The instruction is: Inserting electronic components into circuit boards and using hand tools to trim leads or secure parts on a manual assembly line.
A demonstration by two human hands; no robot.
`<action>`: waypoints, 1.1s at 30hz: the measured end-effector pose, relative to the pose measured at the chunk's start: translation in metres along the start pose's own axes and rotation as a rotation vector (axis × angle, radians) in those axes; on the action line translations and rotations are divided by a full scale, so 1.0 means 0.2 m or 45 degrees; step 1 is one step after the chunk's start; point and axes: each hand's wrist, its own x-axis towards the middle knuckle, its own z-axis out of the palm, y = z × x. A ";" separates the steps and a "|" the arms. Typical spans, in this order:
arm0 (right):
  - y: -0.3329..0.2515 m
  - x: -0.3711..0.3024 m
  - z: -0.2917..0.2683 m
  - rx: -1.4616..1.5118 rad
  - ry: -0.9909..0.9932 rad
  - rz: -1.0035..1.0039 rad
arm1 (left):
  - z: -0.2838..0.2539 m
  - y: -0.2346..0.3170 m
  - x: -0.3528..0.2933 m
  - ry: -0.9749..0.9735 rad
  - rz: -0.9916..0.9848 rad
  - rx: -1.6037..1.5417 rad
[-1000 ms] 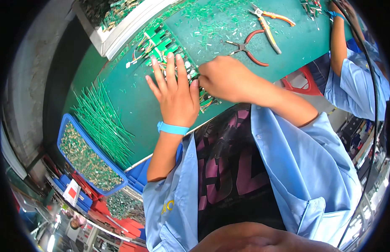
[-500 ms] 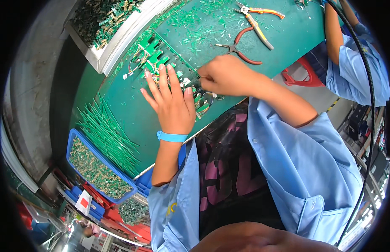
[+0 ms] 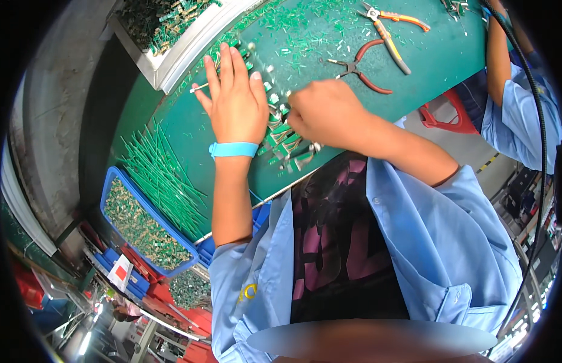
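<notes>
We are spreading our left hand (image 3: 238,115) over the boards (image 3: 285,143) by the worktop (image 3: 441,57)'s front edge, curling our right hand (image 3: 326,112) beside it; what that is gripping, we cannot tell. Uneven pressing could be sending boards overboard. The blue bin (image 3: 190,262) and white-rimmed tray (image 3: 195,41) are holding green-and-tan pieces (image 3: 144,227).

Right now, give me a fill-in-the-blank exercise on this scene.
By wired green circuit boards, the left hand has fingers extended, the right hand ____.
Red-handled metal pliers lie ____ the right hand and orange-handled metal cutters.
Long thin green strips lie beside a plastic bin with a ____ rim.
Answers: curled; between; blue.
</notes>
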 end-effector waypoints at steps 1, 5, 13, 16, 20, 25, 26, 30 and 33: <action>0.00 0.00 -0.02 0.006 0.042 -0.013 | 0.01 0.01 -0.01 0.009 0.004 0.000; 0.10 0.09 -0.07 0.064 0.249 -0.056 | 0.02 0.00 -0.01 0.070 0.021 0.001; 0.39 0.24 -0.24 1.263 0.119 -0.007 | -0.40 -0.04 0.00 0.343 0.112 -0.427; 0.49 0.13 -0.33 1.449 0.148 -0.025 | -0.48 0.24 0.11 0.133 0.177 -0.947; 0.32 0.39 0.04 1.271 0.610 -0.529 | -0.31 0.01 0.14 -0.167 -0.072 -1.215; 0.35 0.07 -0.22 1.267 0.713 -0.227 | -0.11 -0.04 0.33 -0.268 0.245 -1.313; 0.38 0.00 -0.26 1.305 0.708 -0.155 | -0.11 0.02 0.35 -0.174 0.428 -1.191; 0.38 -0.14 -0.30 1.540 0.617 0.048 | -0.15 0.11 0.36 0.126 0.884 -0.776; 0.29 -0.01 -0.13 1.583 0.627 -0.060 | -0.20 0.06 0.34 0.139 0.786 -0.740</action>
